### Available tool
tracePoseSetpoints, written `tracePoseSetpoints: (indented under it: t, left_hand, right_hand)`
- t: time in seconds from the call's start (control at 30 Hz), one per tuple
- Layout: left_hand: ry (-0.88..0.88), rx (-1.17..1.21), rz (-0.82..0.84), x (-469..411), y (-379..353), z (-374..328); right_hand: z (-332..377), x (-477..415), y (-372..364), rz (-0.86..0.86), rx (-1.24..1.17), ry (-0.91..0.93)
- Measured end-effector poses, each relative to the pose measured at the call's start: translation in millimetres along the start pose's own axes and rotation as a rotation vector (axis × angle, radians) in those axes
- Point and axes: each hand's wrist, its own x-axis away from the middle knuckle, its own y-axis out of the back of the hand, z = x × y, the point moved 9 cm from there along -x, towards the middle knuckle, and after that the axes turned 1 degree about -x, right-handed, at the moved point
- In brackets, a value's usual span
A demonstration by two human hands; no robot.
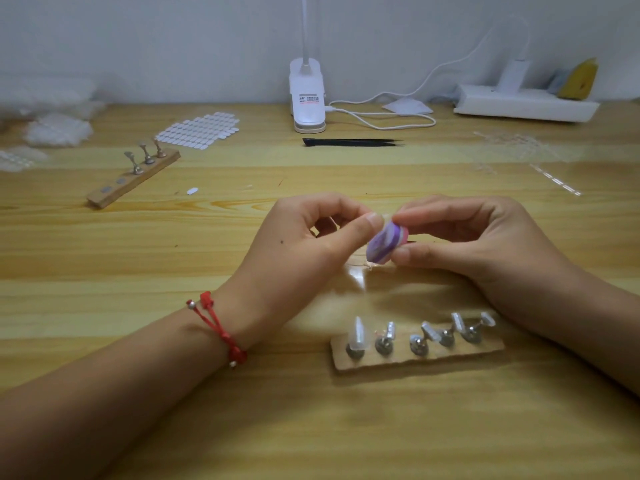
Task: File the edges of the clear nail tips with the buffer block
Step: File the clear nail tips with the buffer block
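My right hand (478, 244) pinches a small purple-and-pink buffer block (386, 244) between thumb and fingers above the table's middle. My left hand (304, 244), a red cord on its wrist, pinches something tiny at its thumb tip right against the block's top; a clear nail tip (387, 216) barely shows there. In front of my hands lies a wooden strip (415, 358) with several metal stands; a clear nail tip (358, 332) stands upright on the leftmost one.
A second wooden strip with three stands (133, 180) lies at the left. Sheets of clear tips (199, 129) and bags lie at the back left. Black tweezers (353, 142), a white clip lamp (306, 98), its cable and a power strip (526, 102) sit at the back.
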Motion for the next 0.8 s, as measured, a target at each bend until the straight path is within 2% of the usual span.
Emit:
tracePoseSetpoints:
  t: [0.2, 0.37, 0.5, 0.63, 0.8]
  left_hand:
    - [0.011, 0.053, 0.012, 0, 1, 3]
    - [-0.019, 0.01, 0.099, 1, -9, -2]
    - [-0.026, 0.043, 0.01, 1, 1, -2]
    - [-0.033, -0.016, 0.059, 0, -3, -3]
    - [-0.052, -0.027, 0.064, 2, -5, -6]
  right_hand:
    - [-6, -1, 5, -0.049, -0.076, -0.033]
    - [-11, -4, 11, -0.067, -0.115, -0.061]
    - [-11, -2, 6, -0.013, -0.085, -0.082]
    - [-10, -1, 2, 0.006, -0.087, -0.082]
    - [-10, -5, 3, -0.029, -0.215, -0.107]
